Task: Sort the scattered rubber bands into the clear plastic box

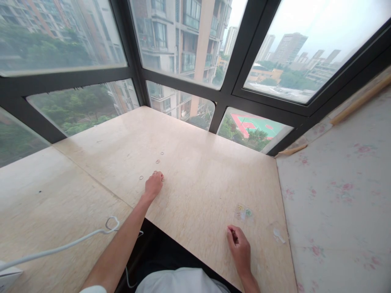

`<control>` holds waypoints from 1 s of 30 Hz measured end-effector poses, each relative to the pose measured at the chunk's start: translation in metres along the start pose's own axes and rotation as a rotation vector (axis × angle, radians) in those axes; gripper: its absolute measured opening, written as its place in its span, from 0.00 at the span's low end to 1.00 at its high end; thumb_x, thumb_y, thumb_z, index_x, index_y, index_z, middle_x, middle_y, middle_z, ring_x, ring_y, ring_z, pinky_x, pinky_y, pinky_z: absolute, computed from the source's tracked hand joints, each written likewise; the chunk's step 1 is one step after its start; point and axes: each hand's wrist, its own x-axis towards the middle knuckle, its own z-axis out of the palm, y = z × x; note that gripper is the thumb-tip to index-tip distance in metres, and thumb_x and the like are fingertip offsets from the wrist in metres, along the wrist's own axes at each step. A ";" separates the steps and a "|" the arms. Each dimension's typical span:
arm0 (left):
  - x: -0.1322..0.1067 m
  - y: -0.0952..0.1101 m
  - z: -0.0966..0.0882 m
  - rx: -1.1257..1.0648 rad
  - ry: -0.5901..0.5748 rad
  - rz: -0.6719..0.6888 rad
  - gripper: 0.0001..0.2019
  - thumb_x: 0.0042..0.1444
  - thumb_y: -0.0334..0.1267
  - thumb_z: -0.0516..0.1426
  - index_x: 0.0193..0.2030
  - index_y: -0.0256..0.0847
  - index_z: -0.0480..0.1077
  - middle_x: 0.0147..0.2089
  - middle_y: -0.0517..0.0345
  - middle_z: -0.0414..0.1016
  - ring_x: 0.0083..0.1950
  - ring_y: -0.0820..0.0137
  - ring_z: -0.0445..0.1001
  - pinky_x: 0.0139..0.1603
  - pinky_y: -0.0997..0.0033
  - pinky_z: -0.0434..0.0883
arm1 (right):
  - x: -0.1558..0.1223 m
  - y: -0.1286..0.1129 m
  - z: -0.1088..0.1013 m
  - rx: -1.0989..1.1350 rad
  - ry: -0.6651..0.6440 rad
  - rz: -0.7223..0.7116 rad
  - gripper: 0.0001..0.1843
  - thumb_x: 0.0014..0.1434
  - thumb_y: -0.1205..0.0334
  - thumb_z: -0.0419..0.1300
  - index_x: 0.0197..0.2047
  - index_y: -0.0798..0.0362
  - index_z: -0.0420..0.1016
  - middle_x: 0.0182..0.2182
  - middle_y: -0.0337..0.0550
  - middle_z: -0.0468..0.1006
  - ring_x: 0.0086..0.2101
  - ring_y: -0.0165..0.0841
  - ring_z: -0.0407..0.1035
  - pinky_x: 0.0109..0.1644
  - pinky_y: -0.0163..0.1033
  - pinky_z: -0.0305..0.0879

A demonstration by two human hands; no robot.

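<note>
My left hand (154,185) is over the table with its fingers pinched together. A thin ring (163,179) shows partly beneath its fingertips, and another ring edge shows at the knuckles. Close by on the tabletop lie more thin rings: one ring (141,178) to the left, and a pair of rings (157,162) and a single ring (162,153) farther off. My right hand (240,246) rests near the table's front edge, fingers curled inward; what they hold, if anything, is hidden. Just beyond it sits a clear compartment box (249,219) with small yellow, pink and green rings inside.
A clear piece with a white tab (278,236) lies by the flowered wall (332,219) on the right. A white cable (67,245) loops across the left of the marble-patterned table (195,179). Dark-framed windows (183,87) border the far side.
</note>
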 end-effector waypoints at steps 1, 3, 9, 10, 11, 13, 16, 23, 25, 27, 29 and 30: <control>-0.001 0.002 0.000 -0.010 -0.002 0.003 0.10 0.63 0.31 0.45 0.38 0.39 0.67 0.44 0.50 0.70 0.37 0.65 0.71 0.31 0.71 0.60 | 0.000 0.000 0.000 0.002 0.000 0.000 0.18 0.60 0.47 0.52 0.36 0.52 0.73 0.33 0.47 0.78 0.31 0.37 0.72 0.35 0.39 0.69; -0.004 0.008 0.000 -0.054 -0.001 0.016 0.10 0.62 0.30 0.44 0.38 0.39 0.65 0.43 0.50 0.70 0.39 0.65 0.70 0.31 0.71 0.60 | 0.000 0.000 0.000 0.002 0.002 0.001 0.17 0.60 0.48 0.52 0.36 0.52 0.73 0.32 0.46 0.78 0.31 0.37 0.72 0.35 0.39 0.69; -0.016 0.038 -0.007 -0.287 0.025 0.080 0.09 0.59 0.26 0.45 0.36 0.40 0.63 0.36 0.55 0.72 0.37 0.66 0.70 0.34 0.70 0.61 | 0.000 -0.001 0.001 0.008 -0.007 -0.002 0.16 0.61 0.49 0.51 0.37 0.52 0.73 0.33 0.46 0.78 0.31 0.37 0.72 0.35 0.39 0.69; -0.018 0.045 -0.008 -0.338 0.028 0.100 0.09 0.58 0.26 0.45 0.36 0.41 0.63 0.34 0.55 0.72 0.36 0.67 0.70 0.34 0.70 0.61 | 0.000 -0.001 0.001 0.011 -0.009 -0.002 0.16 0.61 0.49 0.51 0.37 0.52 0.73 0.33 0.46 0.78 0.31 0.37 0.72 0.36 0.39 0.69; -0.020 0.053 -0.009 -0.394 0.034 0.124 0.09 0.58 0.26 0.45 0.36 0.41 0.63 0.33 0.56 0.72 0.35 0.67 0.70 0.35 0.70 0.62 | 0.001 -0.002 0.001 0.015 -0.013 -0.002 0.16 0.61 0.50 0.51 0.37 0.52 0.73 0.33 0.46 0.77 0.31 0.37 0.72 0.36 0.39 0.69; -0.025 0.070 -0.009 -0.516 0.044 0.164 0.07 0.57 0.28 0.47 0.34 0.41 0.64 0.31 0.57 0.72 0.34 0.68 0.70 0.36 0.70 0.64 | 0.001 -0.002 0.001 0.026 -0.017 -0.004 0.16 0.62 0.50 0.50 0.37 0.52 0.73 0.33 0.46 0.77 0.31 0.36 0.72 0.36 0.39 0.69; -0.036 0.100 -0.002 -0.744 -0.025 0.187 0.05 0.56 0.35 0.50 0.34 0.40 0.66 0.29 0.59 0.72 0.30 0.71 0.70 0.33 0.72 0.67 | 0.002 -0.003 0.000 0.038 -0.018 -0.014 0.16 0.62 0.51 0.50 0.36 0.52 0.73 0.32 0.45 0.77 0.32 0.35 0.72 0.36 0.38 0.69; -0.079 0.184 0.033 -1.128 -0.446 0.227 0.10 0.51 0.38 0.57 0.39 0.37 0.72 0.32 0.55 0.76 0.29 0.71 0.74 0.27 0.74 0.72 | 0.003 -0.005 0.000 0.046 -0.033 -0.012 0.14 0.63 0.56 0.49 0.37 0.52 0.72 0.33 0.44 0.77 0.32 0.34 0.71 0.37 0.37 0.67; -0.092 0.207 0.044 -1.117 -0.521 0.250 0.08 0.51 0.37 0.57 0.37 0.37 0.73 0.30 0.56 0.77 0.29 0.71 0.75 0.25 0.75 0.71 | 0.003 -0.007 -0.001 0.053 -0.030 -0.008 0.13 0.63 0.57 0.49 0.37 0.52 0.73 0.33 0.44 0.77 0.32 0.34 0.71 0.37 0.37 0.67; -0.101 0.227 0.054 -1.087 -0.570 0.273 0.06 0.50 0.35 0.58 0.34 0.37 0.74 0.28 0.57 0.77 0.28 0.71 0.75 0.25 0.76 0.70 | 0.004 -0.008 -0.002 0.062 -0.026 -0.007 0.13 0.63 0.58 0.48 0.38 0.52 0.73 0.33 0.44 0.77 0.32 0.33 0.71 0.36 0.37 0.67; -0.107 0.243 0.062 -1.059 -0.583 0.303 0.05 0.50 0.34 0.57 0.32 0.37 0.75 0.27 0.58 0.77 0.27 0.72 0.74 0.25 0.76 0.70 | 0.005 -0.009 -0.004 0.070 -0.026 -0.010 0.13 0.62 0.59 0.48 0.38 0.52 0.73 0.33 0.43 0.77 0.31 0.33 0.71 0.36 0.36 0.66; -0.109 0.250 0.066 -1.044 -0.578 0.321 0.05 0.50 0.33 0.57 0.33 0.38 0.75 0.28 0.58 0.77 0.26 0.73 0.74 0.26 0.76 0.70 | 0.005 -0.010 -0.004 0.073 -0.028 -0.014 0.13 0.62 0.60 0.48 0.38 0.52 0.73 0.33 0.43 0.77 0.31 0.33 0.71 0.36 0.36 0.66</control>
